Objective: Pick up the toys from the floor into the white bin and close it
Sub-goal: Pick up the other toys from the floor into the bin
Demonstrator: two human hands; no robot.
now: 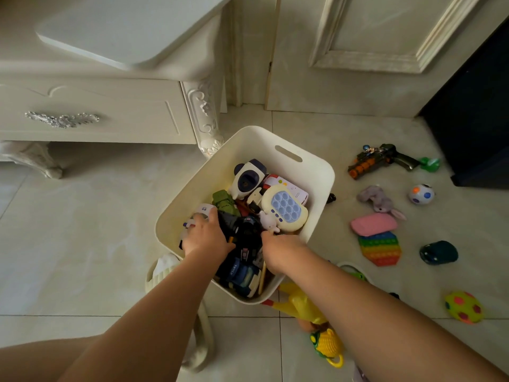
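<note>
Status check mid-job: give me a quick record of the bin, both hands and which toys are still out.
bin: white bin, no lid on it, heaped with toys
left hand: in the bin, on the heap's left side; grip unclear
right hand: in the bin by its near rim; fingers hidden
still out, right of bin: toy gun, plush rabbit, white spotted ball, pink pad, rainbow pop-it, dark car, yellow-green ball
still out, at bin's near side: rubber chicken, corn toy
task: unfinished
</note>
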